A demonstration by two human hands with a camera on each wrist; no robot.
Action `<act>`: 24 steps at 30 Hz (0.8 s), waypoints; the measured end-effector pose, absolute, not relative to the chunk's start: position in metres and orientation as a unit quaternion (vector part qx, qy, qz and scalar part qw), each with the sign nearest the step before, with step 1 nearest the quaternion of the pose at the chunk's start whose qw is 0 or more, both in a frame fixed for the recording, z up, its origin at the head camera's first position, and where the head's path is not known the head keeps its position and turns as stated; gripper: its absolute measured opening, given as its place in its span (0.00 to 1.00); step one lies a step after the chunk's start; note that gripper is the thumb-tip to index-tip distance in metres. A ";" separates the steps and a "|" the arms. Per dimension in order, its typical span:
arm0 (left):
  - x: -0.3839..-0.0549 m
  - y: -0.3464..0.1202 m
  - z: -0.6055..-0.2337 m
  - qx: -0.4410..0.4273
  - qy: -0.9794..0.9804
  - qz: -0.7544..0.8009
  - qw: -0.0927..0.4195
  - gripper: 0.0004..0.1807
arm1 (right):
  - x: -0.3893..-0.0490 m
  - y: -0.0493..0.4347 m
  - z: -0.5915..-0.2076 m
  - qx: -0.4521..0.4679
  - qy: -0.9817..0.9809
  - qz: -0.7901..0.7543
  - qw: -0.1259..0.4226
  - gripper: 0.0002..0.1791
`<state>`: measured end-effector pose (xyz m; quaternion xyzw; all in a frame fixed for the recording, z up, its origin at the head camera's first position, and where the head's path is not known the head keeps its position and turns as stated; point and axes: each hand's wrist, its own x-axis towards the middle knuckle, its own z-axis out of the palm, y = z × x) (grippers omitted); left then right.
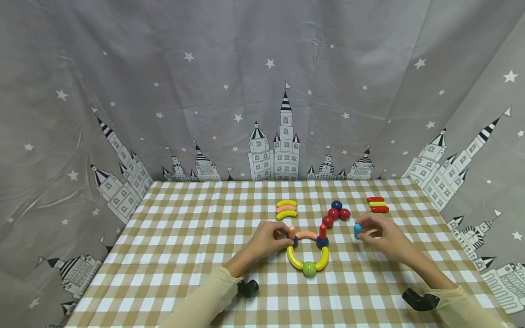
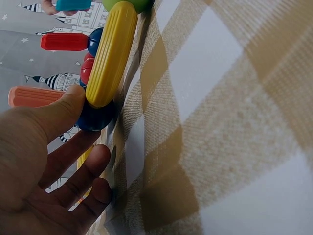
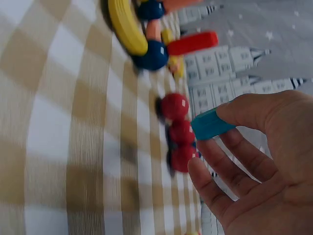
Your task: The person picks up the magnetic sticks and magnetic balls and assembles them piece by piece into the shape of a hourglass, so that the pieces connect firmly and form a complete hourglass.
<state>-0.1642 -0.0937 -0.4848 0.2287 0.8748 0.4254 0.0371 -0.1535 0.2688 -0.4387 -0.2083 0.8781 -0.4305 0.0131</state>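
On the checked tablecloth lies a ring of curved yellow sticks, a curved orange stick, a green ball and two dark blue balls. An orange stick stands on the left dark blue ball, and a red stick on the right one. My left hand pinches the left dark blue ball between thumb and index finger, its other fingers loosely spread. To the right of the ring, my right hand holds a light blue stick above the cloth, between thumb and fingers.
Behind the ring lie several red balls with a dark blue ball. Curved yellow and orange sticks are grouped at back left. Straight red and yellow-green sticks lie beyond my right hand. A grey castle-print curtain surrounds the table.
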 end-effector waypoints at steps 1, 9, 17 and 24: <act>-0.164 -0.094 -0.485 0.229 0.875 0.425 0.036 0.07 | -0.151 0.265 -0.438 -0.209 0.877 -0.433 0.013 0.15; -0.166 -0.094 -0.487 0.237 0.876 0.420 0.026 0.07 | -0.139 0.238 -0.439 -0.246 0.849 -0.468 0.021 0.15; -0.166 -0.095 -0.487 0.246 0.868 0.430 0.022 0.08 | -0.134 0.212 -0.442 -0.260 0.830 -0.490 0.054 0.15; -0.165 -0.094 -0.487 0.249 0.866 0.433 0.018 0.08 | -0.127 0.189 -0.447 -0.282 0.811 -0.508 0.070 0.16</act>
